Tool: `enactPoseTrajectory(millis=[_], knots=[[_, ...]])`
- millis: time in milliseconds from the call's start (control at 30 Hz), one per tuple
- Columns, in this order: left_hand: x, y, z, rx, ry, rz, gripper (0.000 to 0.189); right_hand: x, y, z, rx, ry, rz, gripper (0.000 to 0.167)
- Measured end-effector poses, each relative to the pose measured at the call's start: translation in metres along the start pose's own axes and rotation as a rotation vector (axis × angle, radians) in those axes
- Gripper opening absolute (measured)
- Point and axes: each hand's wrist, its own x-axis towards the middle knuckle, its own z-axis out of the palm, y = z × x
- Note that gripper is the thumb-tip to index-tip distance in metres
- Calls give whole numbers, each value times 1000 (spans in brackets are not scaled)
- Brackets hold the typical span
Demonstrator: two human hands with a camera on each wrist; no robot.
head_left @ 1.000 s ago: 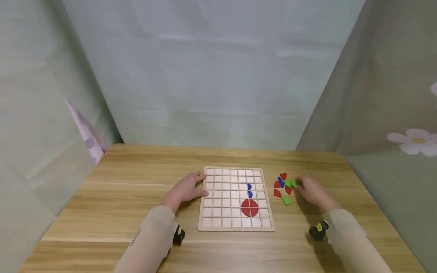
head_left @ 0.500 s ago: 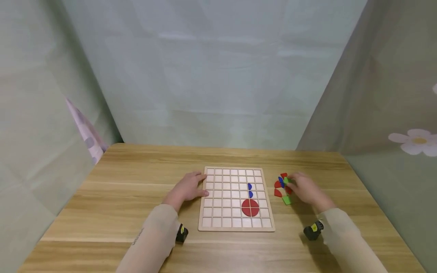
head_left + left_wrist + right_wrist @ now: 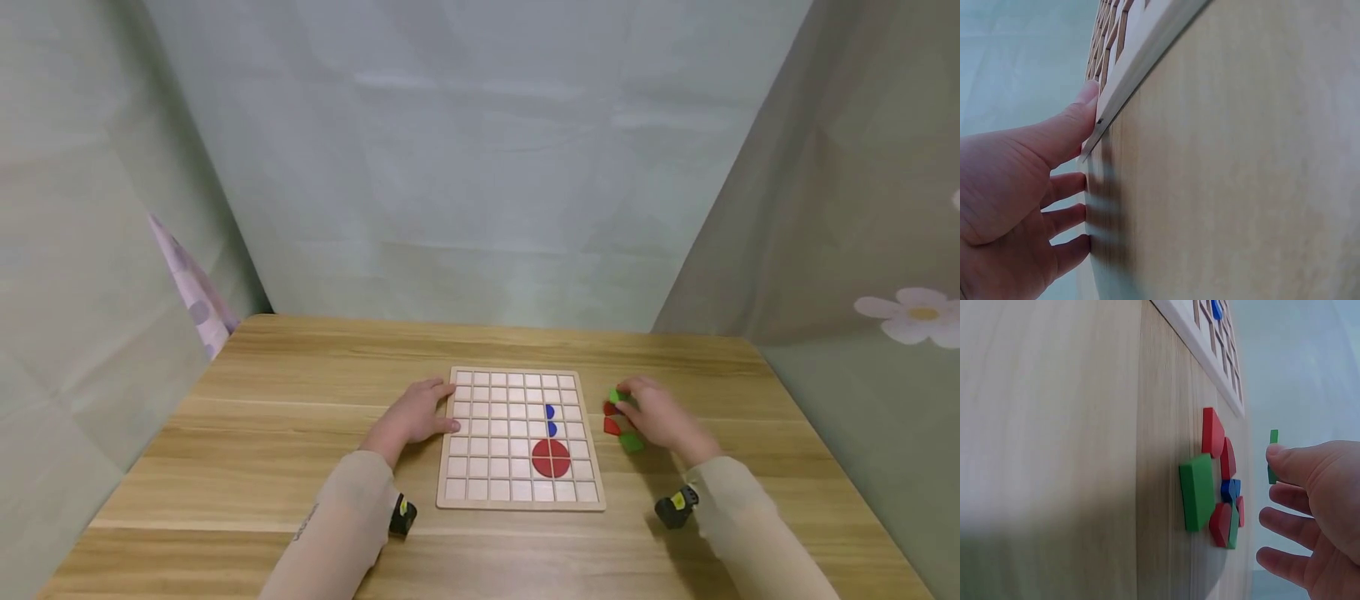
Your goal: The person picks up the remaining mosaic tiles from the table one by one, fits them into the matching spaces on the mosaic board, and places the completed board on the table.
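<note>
My right hand pinches a thin green tile between thumb and index finger, raised over the loose pieces right of the board. Below it lie red rounded pieces, a green square and a blue piece; the hand hides part of the pile in the head view. At the left edge of the wooden grid board, my left hand rests with its thumb and index finger touching the frame. On the board are a red disc of quarter pieces and two small blue rounded pieces.
The board and pieces lie on a wood-grain table. Pale cloth hangs behind it and on both sides, with a flower print at the right. A small black device sits at the right wrist.
The right hand has moved left over the pile toward the board, carrying the green tile it took from the pile's right side. The left hand stays at the board's edge.
</note>
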Motion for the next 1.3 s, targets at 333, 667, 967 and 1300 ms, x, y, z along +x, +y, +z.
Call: enactPoseTrajectory(millis=[333,667,967,1300], knots=[[-1,0,0,-11,-10,-16,71,6,-12,3,7,-8,16,30],[-2,-3,-1,-9,-5,-14,70,12,-17,10,19,-4,17,30],[-3,-2,0,-10,4,-18,71,16,-24,18,30,11,10,28],[-9,-3,2,-13,6,-29,70,18,-34,25,20,-17,30,29]])
